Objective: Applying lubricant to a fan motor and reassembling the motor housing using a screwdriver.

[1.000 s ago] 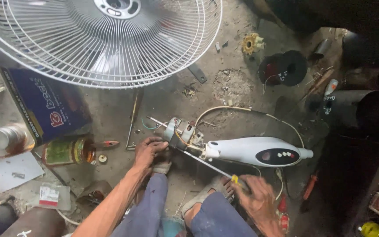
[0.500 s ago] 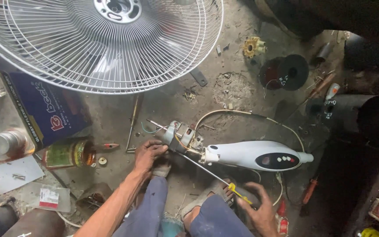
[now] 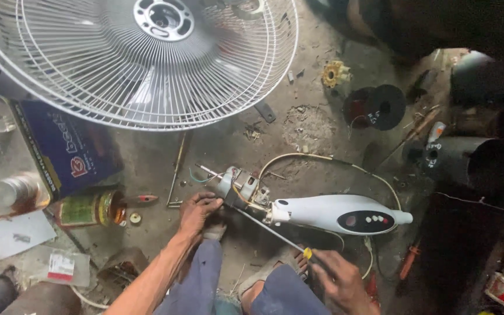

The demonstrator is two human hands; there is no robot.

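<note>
The left hand (image 3: 198, 211) has its fingers curled down onto the near left end of a small grey metal fan motor with exposed coloured wires (image 3: 237, 188), pressing on it where it lies on the dirty concrete floor (image 3: 228, 146). The right hand (image 3: 338, 281) is closed around the yellow-and-dark handle of a long thin-shafted screwdriver (image 3: 275, 232), whose shaft runs up and to the left until its tip meets the motor just right of the left hand.

The motor is joined on its right to a white elongated plastic fan housing with a dark oval button panel (image 3: 339, 213), lying on its side, its narrow end pointing right. A pale cable (image 3: 322, 157) loops from the motor over the far side of the housing and down on the right.

Near the bottom edge are the person's knees in blue-grey trousers (image 3: 205, 280). Left of the left hand lie a green-labelled glass bottle on its side (image 3: 88, 209) and a dark blue cardboard box (image 3: 68, 149). At the far left, a large white wire fan guard (image 3: 147, 52) fills the scene. A black round disc (image 3: 380, 107) lies at the far right.
</note>
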